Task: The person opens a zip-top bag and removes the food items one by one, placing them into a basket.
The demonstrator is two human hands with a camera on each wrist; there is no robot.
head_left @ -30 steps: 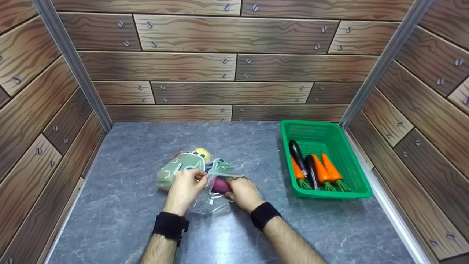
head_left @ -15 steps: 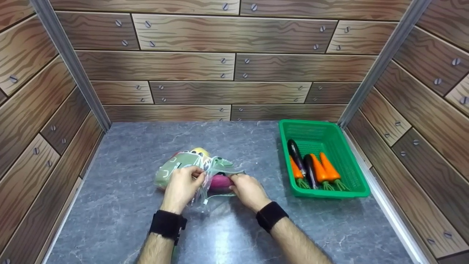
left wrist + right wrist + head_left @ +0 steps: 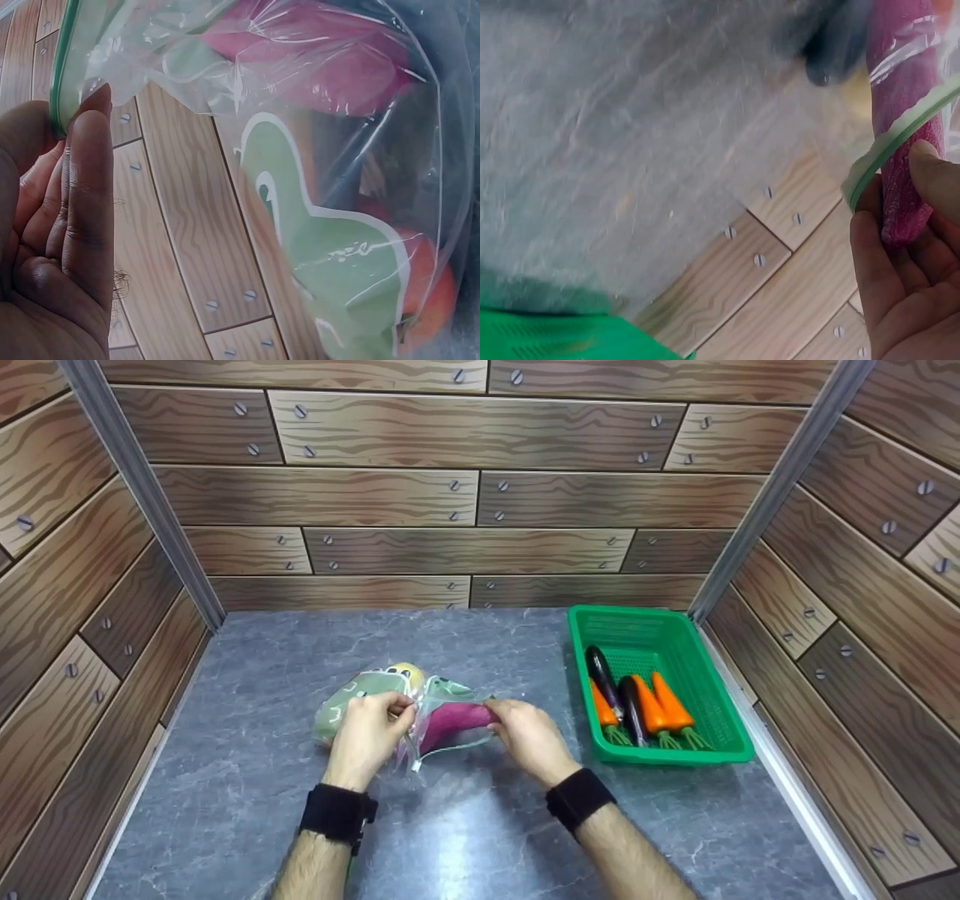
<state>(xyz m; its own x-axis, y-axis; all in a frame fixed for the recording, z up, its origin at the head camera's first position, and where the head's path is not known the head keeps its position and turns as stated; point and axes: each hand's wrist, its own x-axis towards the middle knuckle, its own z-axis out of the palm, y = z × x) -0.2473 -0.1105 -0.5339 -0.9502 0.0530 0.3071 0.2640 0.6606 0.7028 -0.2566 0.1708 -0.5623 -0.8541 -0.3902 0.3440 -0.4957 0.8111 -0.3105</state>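
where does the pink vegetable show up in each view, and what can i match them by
Head: the pink vegetable is just below centre, between the left hand and right hand.
Left wrist: at the top, right of centre, seen through the clear bag.
Right wrist: upper right, running down into the right hand.
Shared landmark: the bag's green rim, visible in all three.

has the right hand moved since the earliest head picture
Yes: in the head view, the right hand has moved rightward, closer to the green basket.
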